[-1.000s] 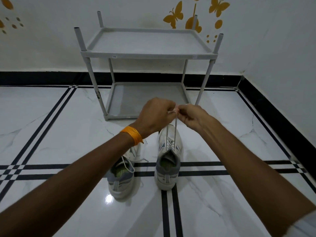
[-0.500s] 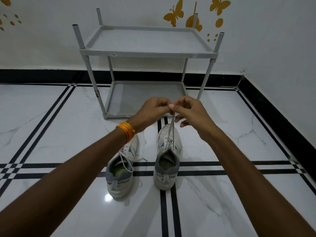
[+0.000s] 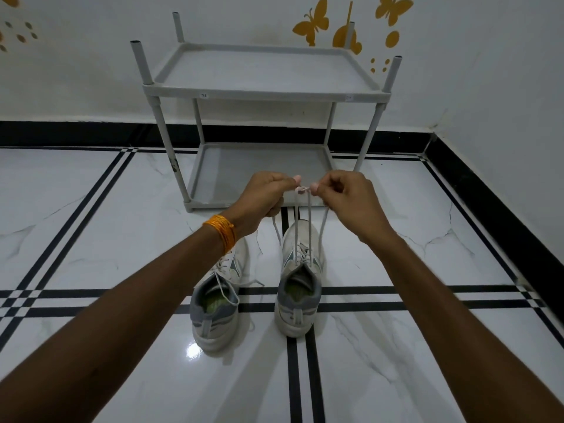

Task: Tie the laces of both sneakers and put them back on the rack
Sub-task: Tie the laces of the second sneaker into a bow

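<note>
Left hand (image 3: pixel 264 198) and right hand (image 3: pixel 351 198) each pinch a lace (image 3: pixel 309 227) — grip above the right sneaker (image 3: pixel 300 279).

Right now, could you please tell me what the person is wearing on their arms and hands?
Both forearms are bare as far as the picture shows, with no sleeves, and neither the left hand nor the right hand wears a glove. The only thing worn is an orange thread band, wound in several turns around the left wrist. No rings or watch show.
</note>
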Available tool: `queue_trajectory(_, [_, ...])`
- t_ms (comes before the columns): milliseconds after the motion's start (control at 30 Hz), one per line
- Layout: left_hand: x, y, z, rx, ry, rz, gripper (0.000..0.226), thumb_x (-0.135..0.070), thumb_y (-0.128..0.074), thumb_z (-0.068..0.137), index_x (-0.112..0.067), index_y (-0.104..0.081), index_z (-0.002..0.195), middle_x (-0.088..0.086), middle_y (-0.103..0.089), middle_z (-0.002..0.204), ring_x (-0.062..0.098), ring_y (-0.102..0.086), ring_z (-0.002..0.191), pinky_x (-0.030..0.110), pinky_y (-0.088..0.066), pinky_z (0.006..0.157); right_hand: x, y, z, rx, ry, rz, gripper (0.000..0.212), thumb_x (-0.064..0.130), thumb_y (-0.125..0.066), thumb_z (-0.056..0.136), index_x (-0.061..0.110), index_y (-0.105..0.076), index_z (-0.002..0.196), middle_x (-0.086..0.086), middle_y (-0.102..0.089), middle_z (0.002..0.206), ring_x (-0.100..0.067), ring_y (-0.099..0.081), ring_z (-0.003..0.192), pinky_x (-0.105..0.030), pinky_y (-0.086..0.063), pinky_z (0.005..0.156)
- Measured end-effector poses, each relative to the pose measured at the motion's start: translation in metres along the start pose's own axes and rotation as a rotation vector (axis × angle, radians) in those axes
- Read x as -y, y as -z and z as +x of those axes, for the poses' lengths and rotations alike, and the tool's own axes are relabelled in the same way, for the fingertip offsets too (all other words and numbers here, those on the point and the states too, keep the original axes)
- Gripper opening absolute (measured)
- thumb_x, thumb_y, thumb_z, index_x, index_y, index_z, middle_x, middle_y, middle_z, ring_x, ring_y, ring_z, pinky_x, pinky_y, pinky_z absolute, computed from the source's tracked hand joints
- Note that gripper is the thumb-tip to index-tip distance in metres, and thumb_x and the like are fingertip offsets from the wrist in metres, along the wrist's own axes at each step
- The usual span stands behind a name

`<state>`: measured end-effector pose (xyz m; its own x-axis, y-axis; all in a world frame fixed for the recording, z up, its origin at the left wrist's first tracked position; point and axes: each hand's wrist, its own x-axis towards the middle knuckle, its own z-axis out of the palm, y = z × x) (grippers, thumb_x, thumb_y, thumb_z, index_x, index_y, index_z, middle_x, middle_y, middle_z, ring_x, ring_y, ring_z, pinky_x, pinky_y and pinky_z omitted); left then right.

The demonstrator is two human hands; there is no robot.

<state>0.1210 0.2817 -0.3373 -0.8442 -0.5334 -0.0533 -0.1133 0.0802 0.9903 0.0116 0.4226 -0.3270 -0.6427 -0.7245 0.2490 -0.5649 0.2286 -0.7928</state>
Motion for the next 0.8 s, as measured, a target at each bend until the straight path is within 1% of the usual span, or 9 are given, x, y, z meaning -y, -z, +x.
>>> queue_trajectory(67, [0.009,0.009,0.004,-0.147,0.014,0.128,0.005,-0.005,-0.057,0.091,-0.006,-0.061,0.095,0.002,-0.049,0.067,0.010,-0.037,0.046,0.020,-0.031,0.039,-0.012,0.012,0.003,-0.051,-0.067,-0.005,0.017,0.028,-0.070,0.088,0.013,-0.075,0.080,0.007,-0.064,0.067,-0.004,-0.058,0.064,-0.020,-0.045,0.064])
queue_trajectory(167, [0.033,0.029,0.000,-0.353,-0.060,0.541,0.020,0.009,-0.052,0.081,-0.005,-0.056,0.095,0.007,-0.057,0.073,0.020,-0.051,0.056,0.026,-0.041,0.046,-0.052,0.032,-0.001,-0.116,-0.233,-0.094,0.015,0.024,-0.071,0.086,0.011,-0.075,0.080,-0.001,-0.073,0.082,-0.013,-0.066,0.081,-0.023,-0.046,0.069])
queue_trajectory(300, [0.088,0.066,-0.016,-0.419,0.020,0.879,0.017,0.009,-0.053,0.080,0.000,-0.058,0.094,0.017,-0.062,0.080,0.033,-0.056,0.071,0.030,-0.038,0.061,-0.125,0.050,-0.025,-0.185,-0.493,-0.337,0.022,0.023,-0.070,0.088,0.003,-0.071,0.078,-0.012,-0.069,0.076,-0.029,-0.067,0.078,-0.029,-0.048,0.069])
queue_trajectory(433, [0.130,0.085,-0.036,-0.331,0.150,1.148,0.016,-0.001,-0.053,0.085,0.002,-0.059,0.100,0.027,-0.066,0.095,0.044,-0.061,0.085,0.043,-0.046,0.070,-0.174,0.042,-0.068,-0.278,-0.711,-0.596,0.024,0.020,-0.063,0.089,0.003,-0.065,0.073,-0.008,-0.060,0.066,-0.027,-0.058,0.061,-0.031,-0.051,0.065])
queue_trajectory(533, [0.143,0.076,-0.041,-0.167,0.188,1.370,0.035,-0.018,-0.050,0.094,-0.005,-0.052,0.126,0.022,-0.066,0.109,0.040,-0.064,0.097,0.044,-0.050,0.081,-0.181,0.013,-0.092,-0.052,-0.710,-0.743,0.025,0.026,-0.060,0.091,0.002,-0.064,0.090,-0.017,-0.065,0.099,-0.033,-0.064,0.083,-0.039,-0.055,0.075])
queue_trajectory(600, [0.135,0.065,-0.036,-0.180,0.176,1.433,0.048,-0.032,-0.048,0.097,-0.012,-0.041,0.140,0.021,-0.059,0.119,0.038,-0.064,0.096,0.041,-0.050,0.078,-0.171,-0.005,-0.091,0.009,-0.621,-0.795,0.036,0.035,-0.059,0.094,0.005,-0.058,0.115,-0.018,-0.050,0.128,-0.035,-0.062,0.097,-0.041,-0.052,0.079])
queue_trajectory(700, [0.113,0.029,-0.020,-0.261,-0.025,1.386,0.052,-0.039,-0.052,0.096,-0.017,-0.039,0.142,0.020,-0.051,0.128,0.035,-0.065,0.087,0.038,-0.050,0.070,-0.133,-0.035,-0.074,-0.095,-0.377,-0.574,0.045,0.035,-0.057,0.096,0.008,-0.054,0.132,-0.014,-0.047,0.140,-0.034,-0.064,0.103,-0.040,-0.051,0.084])
queue_trajectory(767, [0.106,-0.005,-0.016,-0.163,-0.143,1.260,0.043,-0.036,-0.053,0.095,-0.018,-0.050,0.134,0.014,-0.057,0.121,0.032,-0.065,0.089,0.039,-0.053,0.074,-0.112,-0.055,-0.063,0.011,-0.380,-0.323,0.041,0.033,-0.063,0.092,0.008,-0.063,0.125,-0.013,-0.062,0.126,-0.032,-0.065,0.104,-0.043,-0.053,0.090])
queue_trajectory(800, [0.107,-0.021,-0.017,-0.084,-0.114,1.149,0.038,-0.035,-0.054,0.094,-0.017,-0.056,0.128,0.012,-0.061,0.117,0.030,-0.065,0.093,0.038,-0.053,0.078,-0.104,-0.063,-0.062,0.085,-0.445,-0.211,0.035,0.032,-0.067,0.090,0.007,-0.069,0.114,-0.014,-0.069,0.113,-0.031,-0.069,0.096,-0.046,-0.057,0.087])
